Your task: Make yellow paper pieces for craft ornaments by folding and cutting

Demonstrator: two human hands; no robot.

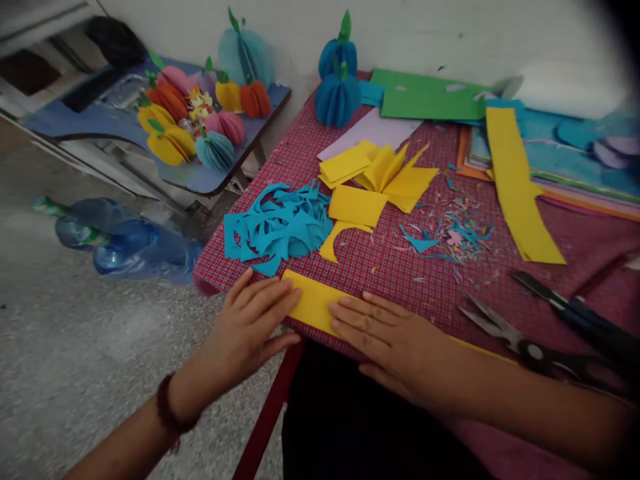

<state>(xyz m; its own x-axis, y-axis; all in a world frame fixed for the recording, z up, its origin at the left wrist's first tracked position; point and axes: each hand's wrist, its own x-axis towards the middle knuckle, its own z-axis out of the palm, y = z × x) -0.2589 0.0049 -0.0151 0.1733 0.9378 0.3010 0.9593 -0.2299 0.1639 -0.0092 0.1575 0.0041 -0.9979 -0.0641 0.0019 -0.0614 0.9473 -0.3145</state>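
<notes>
A yellow paper strip (317, 303) lies along the front edge of the cloth-covered table. My left hand (257, 317) rests on its left end, fingers stretched out. Flat across the strip further right is my right hand (385, 333), its fingers extended and covering part of the paper. Beyond the hands sit a heap of blue paper offcuts (285, 223), a curved yellow scrap (343, 237) and folded yellow paper pieces (357, 205). A pair of scissors (520, 340) lies beside my right forearm, partly hidden by it.
A dark-handled cutter (565, 303) and a long yellow strip (523, 187) lie at the right. Green sheets (430, 97) and blue paper pumpkins (339, 97) stand at the back. More paper pumpkins fill a blue side table (190, 180). Large water bottles (130, 243) lie on the floor.
</notes>
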